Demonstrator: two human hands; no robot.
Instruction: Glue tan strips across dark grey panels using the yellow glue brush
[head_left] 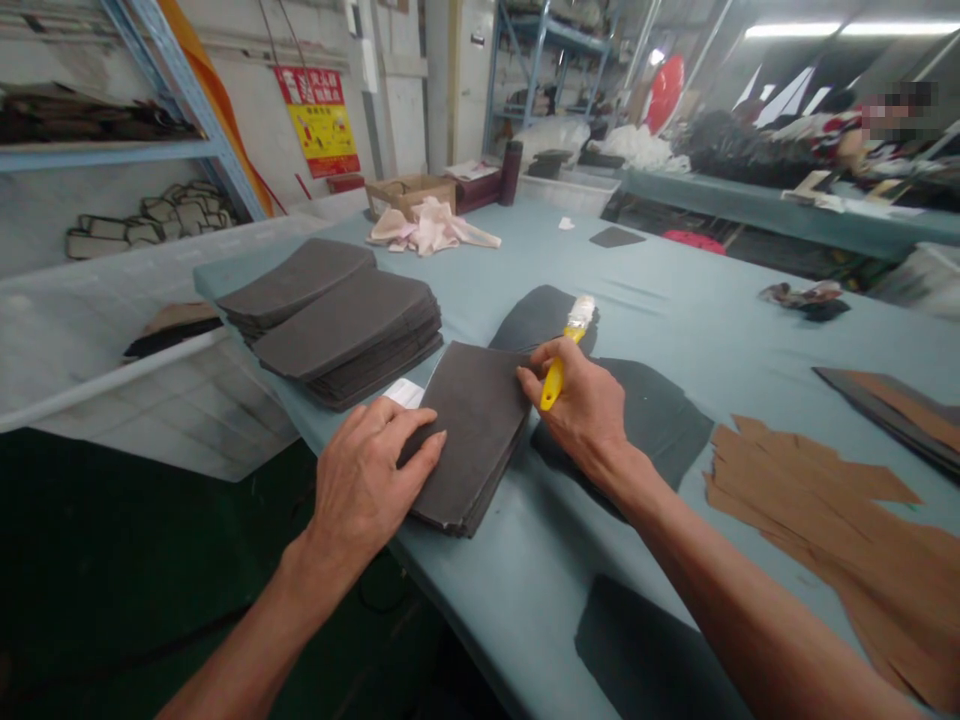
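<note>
A stack of dark grey sheets (477,430) lies near the table's front left edge. My left hand (375,462) rests on the stack's left side, fingers spread and holding nothing. My right hand (581,395) is closed around a yellow-handled brush (553,384), its whitish bristles pointing up and away. The fingertips of that hand are at the stack's far right corner. Beneath and beyond the right hand lie dark flat pieces (660,415). A white slip (403,393) shows behind the left hand.
Two more grey stacks (349,325) stand at the back left. Brown strips (832,520) spread over the right of the blue-green table (480,590). Pink cloth (431,228) and a cardboard box (409,192) are at the far end. White bins (135,375) flank the left edge.
</note>
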